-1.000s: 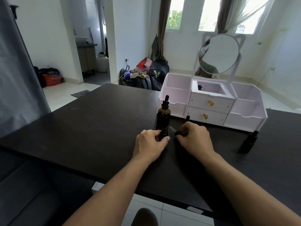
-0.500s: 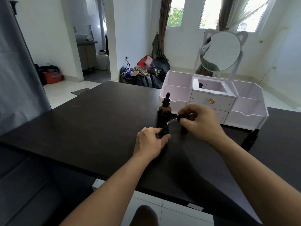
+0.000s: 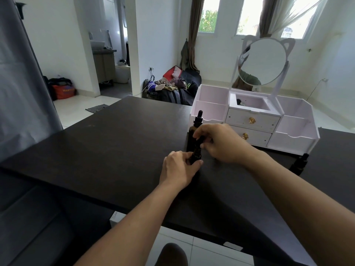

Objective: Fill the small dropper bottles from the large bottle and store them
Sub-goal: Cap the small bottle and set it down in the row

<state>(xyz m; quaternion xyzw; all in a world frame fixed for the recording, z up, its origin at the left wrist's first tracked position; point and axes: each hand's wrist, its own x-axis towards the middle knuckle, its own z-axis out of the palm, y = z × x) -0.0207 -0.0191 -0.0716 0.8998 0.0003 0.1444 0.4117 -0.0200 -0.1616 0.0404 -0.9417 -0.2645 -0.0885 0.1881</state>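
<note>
While the left hand [image 3: 179, 167] is gripping the small dropper bottle [image 3: 196, 153] upright on the desk [image 3: 107, 150], the right hand [image 3: 217, 143] is pinching its dropper cap [image 3: 200, 140] at the neck, probably seating it, though the fingers are blocking the joint. Large bottle [image 3: 193, 131] is standing capped just behind. Another small bottle [image 3: 299, 164] is waiting near the white organizer [image 3: 295, 139], and I see none stored. Half a second ago the right hand was holding the dropper above and to the right of the bottle; it is now at the neck.
</note>
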